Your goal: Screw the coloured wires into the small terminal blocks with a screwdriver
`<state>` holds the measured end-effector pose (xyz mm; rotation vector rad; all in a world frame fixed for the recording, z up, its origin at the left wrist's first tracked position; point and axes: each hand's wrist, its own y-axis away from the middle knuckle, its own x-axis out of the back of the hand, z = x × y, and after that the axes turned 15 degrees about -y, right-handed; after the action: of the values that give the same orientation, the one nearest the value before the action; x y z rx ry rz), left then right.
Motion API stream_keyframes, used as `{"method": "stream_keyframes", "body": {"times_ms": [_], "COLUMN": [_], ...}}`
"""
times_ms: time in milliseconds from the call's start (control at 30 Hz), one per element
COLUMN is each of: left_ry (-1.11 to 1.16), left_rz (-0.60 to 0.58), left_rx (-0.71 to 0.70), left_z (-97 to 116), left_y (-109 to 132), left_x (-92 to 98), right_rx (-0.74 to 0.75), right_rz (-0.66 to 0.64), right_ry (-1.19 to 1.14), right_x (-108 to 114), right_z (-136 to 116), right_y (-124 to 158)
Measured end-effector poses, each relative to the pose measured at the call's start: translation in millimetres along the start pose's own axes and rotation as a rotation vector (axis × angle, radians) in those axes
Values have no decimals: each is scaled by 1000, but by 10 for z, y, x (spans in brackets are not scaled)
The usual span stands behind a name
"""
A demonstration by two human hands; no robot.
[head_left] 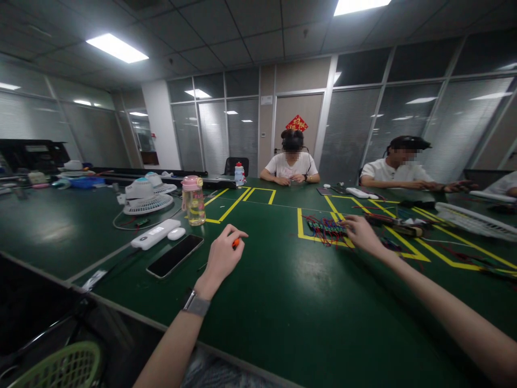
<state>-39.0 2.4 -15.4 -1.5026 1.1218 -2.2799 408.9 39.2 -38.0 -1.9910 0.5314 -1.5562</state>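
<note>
My left hand [226,252] is closed around a screwdriver [236,243]. Its orange handle end shows between the fingers, and a thin dark shaft sticks out below the hand, over the green table. My right hand [361,233] reaches to the right end of a row of small green circuit boards [325,227] with red and blue wires. Its fingertips are bent together there, and what they pinch, if anything, is too small to tell. The boards lie inside a yellow tape outline [300,223].
Left of my left hand lie a black phone [175,256], a white earbud case [176,233] and a power strip [155,234]. Beyond stand a pink-lidded bottle [194,202] and white fans [147,199]. Two people [291,161] [398,167] sit across the table; wires and parts lie right.
</note>
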Motion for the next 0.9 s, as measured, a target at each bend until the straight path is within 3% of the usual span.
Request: {"method": "stream_keyframes", "body": {"times_ms": [100, 233, 533, 900], "left_ry": [7, 21, -12, 3], "left_rz": [-7, -30, -11, -24], "left_rx": [1, -9, -3, 3], "left_z": [2, 7, 25, 36], "left_y": [10, 23, 15, 18], "left_x": [8, 2, 0, 17], "right_rx": [45, -54, -194, -133], "right_rz": [-206, -251, -306, -364], "right_ry": [-85, -49, 12, -111], "right_x": [-316, -533, -663, -582], "right_z": [-396, -681, -696, -816], "right_y": [-125, -204, -277, -393]}}
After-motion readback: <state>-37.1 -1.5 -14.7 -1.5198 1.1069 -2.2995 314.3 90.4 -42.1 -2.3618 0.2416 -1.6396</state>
